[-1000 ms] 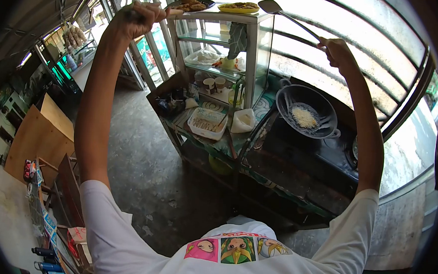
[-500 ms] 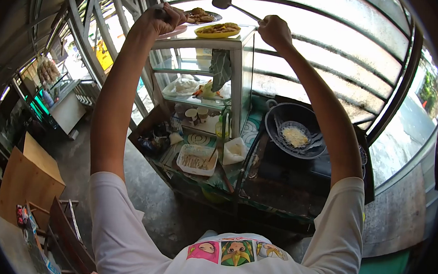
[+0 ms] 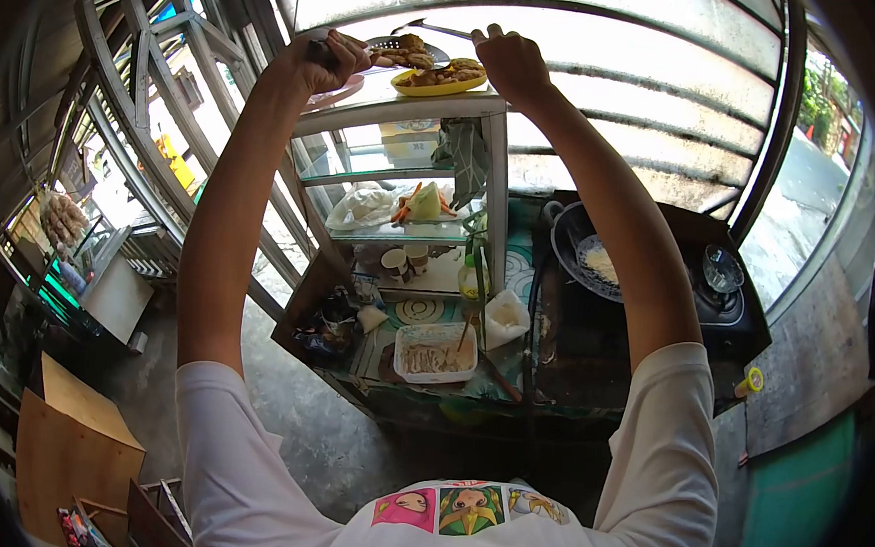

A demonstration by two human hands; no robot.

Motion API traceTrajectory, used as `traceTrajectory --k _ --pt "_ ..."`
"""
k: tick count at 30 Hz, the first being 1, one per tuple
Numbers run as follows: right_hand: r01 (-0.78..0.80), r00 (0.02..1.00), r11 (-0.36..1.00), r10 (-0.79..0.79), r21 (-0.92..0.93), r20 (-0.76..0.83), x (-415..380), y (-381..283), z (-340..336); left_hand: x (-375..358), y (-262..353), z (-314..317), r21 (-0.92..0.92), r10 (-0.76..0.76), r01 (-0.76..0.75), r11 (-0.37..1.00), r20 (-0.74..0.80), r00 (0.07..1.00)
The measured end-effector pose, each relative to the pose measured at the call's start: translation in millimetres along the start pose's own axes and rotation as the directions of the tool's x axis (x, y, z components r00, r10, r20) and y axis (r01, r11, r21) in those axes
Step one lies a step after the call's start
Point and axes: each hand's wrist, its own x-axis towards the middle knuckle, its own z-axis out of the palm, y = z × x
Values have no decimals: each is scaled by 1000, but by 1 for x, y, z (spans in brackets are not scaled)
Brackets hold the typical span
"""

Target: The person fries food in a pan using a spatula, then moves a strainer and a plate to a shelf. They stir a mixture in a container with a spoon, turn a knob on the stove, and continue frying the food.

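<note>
My left hand (image 3: 332, 59), raised at the top of the glass display case (image 3: 495, 177), is closed around a dark handle. Beyond its fingers is a perforated metal skimmer (image 3: 379, 42) with golden fried pieces (image 3: 407, 53) on it. Just below and to the right, a yellow plate (image 3: 431, 89) holds more fried food. My right hand (image 3: 510, 65) grips a spatula (image 3: 442, 29), whose blade points left above the skimmer and shows nearly edge-on. Under my left hand, part of a pink plate (image 3: 340, 93) shows.
A dark wok (image 3: 568, 231) with pale food frying sits on the stove, partly behind my right forearm. On the counter stand a white tub of batter (image 3: 434, 374), a white bag (image 3: 506, 318) and a bottle (image 3: 473, 276). Plastic bags and cups occupy the case and counter.
My right hand has moved left and brought the spatula from upright out at the right to over the skimmer. The skimmer sits lower, closer over the yellow plate. The view has shifted.
</note>
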Motion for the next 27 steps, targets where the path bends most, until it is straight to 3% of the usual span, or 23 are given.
traceTrajectory --k 3,4,9,13,19,21,22,24,25,27 --pt "29 1000 999 -29 40 2 -5 -1 -6 -3 4 -6 36 53 -53 998 0 999" --pt "32 999 999 -32 30 10 -5 0 -9 -3 9 -10 21 -17 16 1000 37 999" --pt "21 997 998 -25 60 67 -5 6 -21 -8 25 -22 98 -1 -4 995 58 998" --pt "-123 984 986 107 110 139 -10 6 -31 -12 21 -32 110 72 -75 991 27 997" --pt "-312 950 939 305 142 74 -33 25 -37 -8 21 -40 196 162 -145 970 -71 984" --pt "-309 949 926 315 217 7 -39 29 -49 -8 21 -39 427 230 -185 885 -56 972" --pt "-307 950 928 313 213 5 -41 30 -54 -7 21 -37 426 229 -186 885 -52 972" --pt "-317 946 924 290 216 145 -44 28 -68 -4 20 -36 619 342 -188 763 -140 929" --pt "-317 945 924 290 212 149 -46 26 -70 -3 18 -37 617 337 -185 765 -139 931" --pt "-170 964 985 162 23 210 -48 21 -74 -2 15 -39 771 486 -208 602 -148 861"
